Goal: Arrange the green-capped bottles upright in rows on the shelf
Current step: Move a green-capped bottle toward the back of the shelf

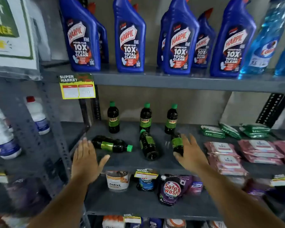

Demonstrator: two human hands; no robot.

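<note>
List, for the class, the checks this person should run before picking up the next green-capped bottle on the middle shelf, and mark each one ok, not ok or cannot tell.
1. Back row upright: ok. Three bottles stand, at left, middle and right.
2. Front bottles upright: not ok. The left bottle and the centre bottle lie on their sides.
3. Right hand has a secure grip on the third front bottle: cannot tell; fingers touch it, and its cap is hidden.
4. Left hand free: ok, open and holding nothing.
5. Bare shelf space for a front row: ok.
6. Caps closed: cannot tell.
</note>
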